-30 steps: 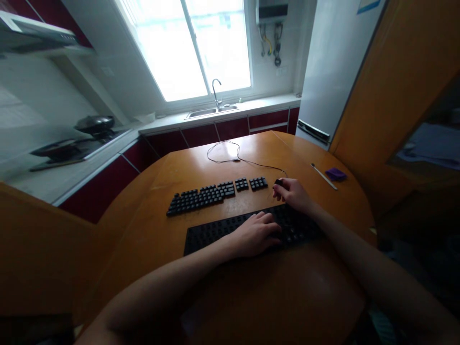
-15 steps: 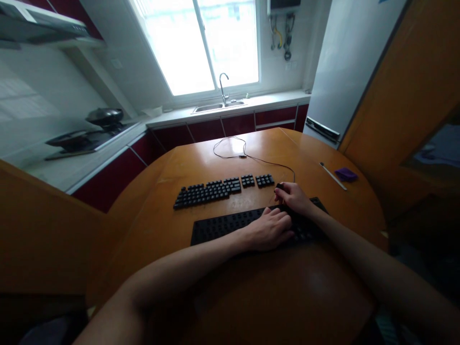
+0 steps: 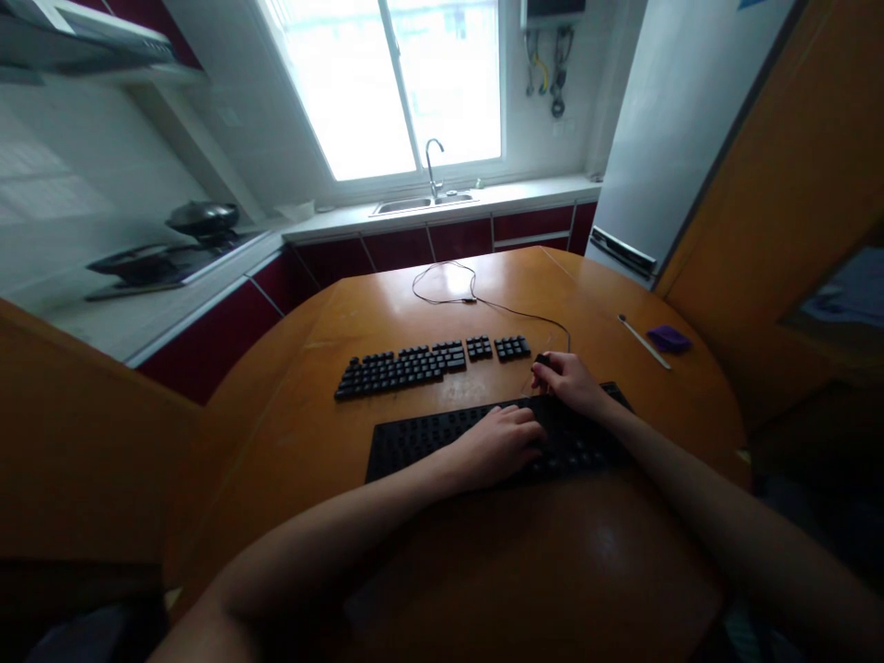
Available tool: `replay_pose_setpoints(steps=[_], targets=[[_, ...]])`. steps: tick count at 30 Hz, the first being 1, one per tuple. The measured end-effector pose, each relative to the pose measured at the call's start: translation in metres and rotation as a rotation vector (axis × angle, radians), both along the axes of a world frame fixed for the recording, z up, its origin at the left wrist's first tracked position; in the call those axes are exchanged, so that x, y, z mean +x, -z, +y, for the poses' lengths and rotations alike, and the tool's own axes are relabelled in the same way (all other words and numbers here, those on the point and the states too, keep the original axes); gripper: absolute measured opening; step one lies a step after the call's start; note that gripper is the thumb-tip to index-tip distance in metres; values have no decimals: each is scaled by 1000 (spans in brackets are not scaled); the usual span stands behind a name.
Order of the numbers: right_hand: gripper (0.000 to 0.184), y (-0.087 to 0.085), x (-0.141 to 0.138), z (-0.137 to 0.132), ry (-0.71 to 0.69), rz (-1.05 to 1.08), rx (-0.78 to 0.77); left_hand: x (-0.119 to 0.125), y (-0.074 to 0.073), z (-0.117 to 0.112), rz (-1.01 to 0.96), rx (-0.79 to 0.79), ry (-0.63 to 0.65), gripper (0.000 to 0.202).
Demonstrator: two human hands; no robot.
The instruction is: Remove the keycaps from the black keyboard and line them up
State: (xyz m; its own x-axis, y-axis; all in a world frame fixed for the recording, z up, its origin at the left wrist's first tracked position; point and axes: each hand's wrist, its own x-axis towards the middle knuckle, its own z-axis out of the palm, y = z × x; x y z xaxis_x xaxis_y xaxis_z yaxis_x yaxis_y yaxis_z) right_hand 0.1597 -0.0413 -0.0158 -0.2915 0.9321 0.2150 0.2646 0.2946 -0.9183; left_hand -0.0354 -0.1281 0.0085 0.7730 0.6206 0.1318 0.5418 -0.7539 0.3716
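A black keyboard base point(image 3: 414, 440) lies on the wooden table before me, its left part showing rows of switches without keycaps. My left hand point(image 3: 503, 442) rests over the middle of it, fingers loosely bent and holding nothing that I can see. Above the base's right part, my right hand point(image 3: 570, 379) pinches a small black piece with thin wires, which looks like a wire keycap puller point(image 3: 543, 360). Beyond the base, removed black keycaps are laid out in keyboard order: a large block point(image 3: 401, 366), a small group point(image 3: 479, 347) and a number-pad group point(image 3: 512, 347).
A thin cable point(image 3: 521, 311) loops across the far side of the wooden table point(image 3: 290, 368). To the right lie a white stick-like brush point(image 3: 645, 343) and a purple cloth-like item point(image 3: 668, 339). Counter, sink point(image 3: 407, 206) and fridge point(image 3: 656, 138) stand behind.
My left hand has drawn back slightly to the left over the keyboard base. My right hand keeps its pinch in nearly the same place. The view has shifted a little.
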Motion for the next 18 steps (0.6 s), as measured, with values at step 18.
replay_pose_setpoints(steps=[18], targets=[[36,-3,2,-2,-1,10,-31,-24,-25,0,-116,-46,-19,16]])
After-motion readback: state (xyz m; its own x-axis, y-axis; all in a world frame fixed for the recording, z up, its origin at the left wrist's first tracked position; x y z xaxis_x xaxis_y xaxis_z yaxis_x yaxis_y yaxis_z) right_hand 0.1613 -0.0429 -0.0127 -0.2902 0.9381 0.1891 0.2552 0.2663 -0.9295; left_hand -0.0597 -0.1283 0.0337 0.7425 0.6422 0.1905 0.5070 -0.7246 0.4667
